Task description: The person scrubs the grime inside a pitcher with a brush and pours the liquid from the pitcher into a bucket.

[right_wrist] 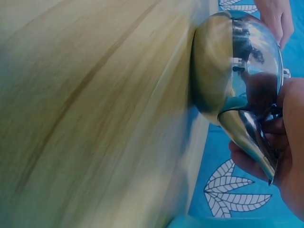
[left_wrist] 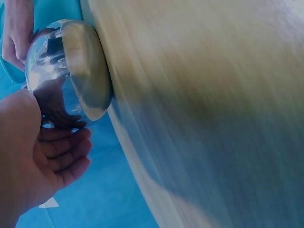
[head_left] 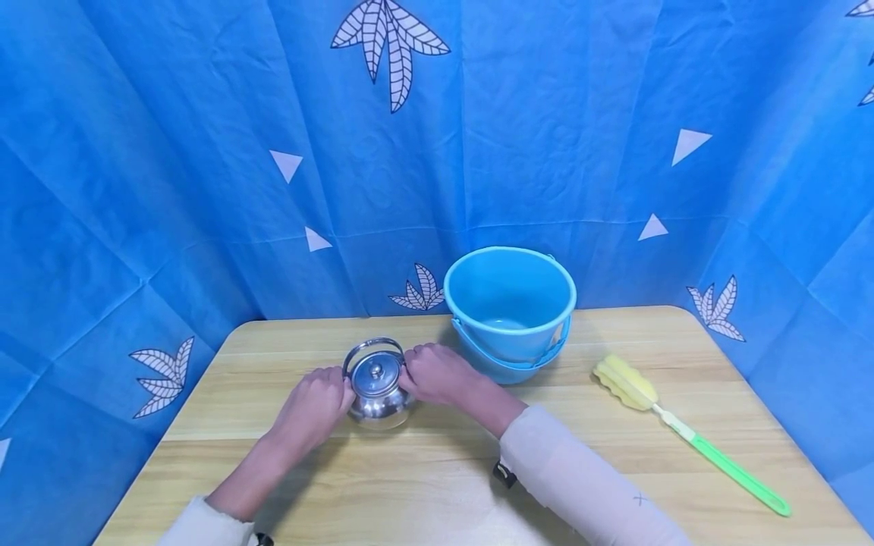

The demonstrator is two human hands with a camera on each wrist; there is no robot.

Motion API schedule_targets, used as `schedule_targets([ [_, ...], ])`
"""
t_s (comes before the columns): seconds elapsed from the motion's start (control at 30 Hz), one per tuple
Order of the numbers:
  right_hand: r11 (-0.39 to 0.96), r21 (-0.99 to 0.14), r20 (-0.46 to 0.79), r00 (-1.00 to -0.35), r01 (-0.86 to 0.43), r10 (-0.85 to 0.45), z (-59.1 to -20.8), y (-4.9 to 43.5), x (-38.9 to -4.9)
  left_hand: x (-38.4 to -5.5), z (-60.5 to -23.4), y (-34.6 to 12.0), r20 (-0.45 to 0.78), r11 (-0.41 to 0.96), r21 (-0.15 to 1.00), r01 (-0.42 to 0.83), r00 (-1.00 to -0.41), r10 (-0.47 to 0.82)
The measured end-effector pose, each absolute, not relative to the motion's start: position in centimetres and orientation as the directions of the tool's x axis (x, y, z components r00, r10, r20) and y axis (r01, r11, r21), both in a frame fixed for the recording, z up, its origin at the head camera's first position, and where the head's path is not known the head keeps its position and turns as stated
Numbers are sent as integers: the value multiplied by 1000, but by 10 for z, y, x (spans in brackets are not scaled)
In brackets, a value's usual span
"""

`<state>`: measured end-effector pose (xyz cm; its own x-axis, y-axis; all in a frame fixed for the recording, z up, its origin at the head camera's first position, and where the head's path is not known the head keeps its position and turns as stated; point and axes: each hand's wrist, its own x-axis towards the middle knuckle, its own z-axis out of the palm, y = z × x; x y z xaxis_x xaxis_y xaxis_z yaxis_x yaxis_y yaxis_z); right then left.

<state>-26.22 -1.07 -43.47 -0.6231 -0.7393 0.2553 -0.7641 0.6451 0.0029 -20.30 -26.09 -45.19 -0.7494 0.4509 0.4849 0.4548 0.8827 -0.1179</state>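
A shiny steel kettle (head_left: 380, 407) with a knobbed lid (head_left: 375, 373) and an arched top handle (head_left: 372, 343) sits on the wooden table, left of centre. My left hand (head_left: 312, 402) grips its left side near the foot of the handle. On the opposite side my right hand (head_left: 437, 371) grips it by the spout. In the right wrist view the spout (right_wrist: 249, 142) points toward the palm, with fingers behind it. The left wrist view has the left thumb and curled fingers (left_wrist: 69, 154) at the kettle's edge, their tips partly hidden.
Behind and right of the right hand stands a light blue bucket (head_left: 512, 347), its handle hanging down in front. A yellow sponge brush (head_left: 623, 381) with a green handle (head_left: 740, 474) lies on the table (head_left: 410, 493) at the right. A blue patterned curtain (head_left: 532, 152) surrounds the table's back and sides.
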Motion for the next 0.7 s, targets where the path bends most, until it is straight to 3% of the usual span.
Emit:
schedule_targets([
  [0.7,622,-58,270,-612,-781,-743,-436,-3,-258,-194,-448,-256,445,847,-236,476,-722,530],
])
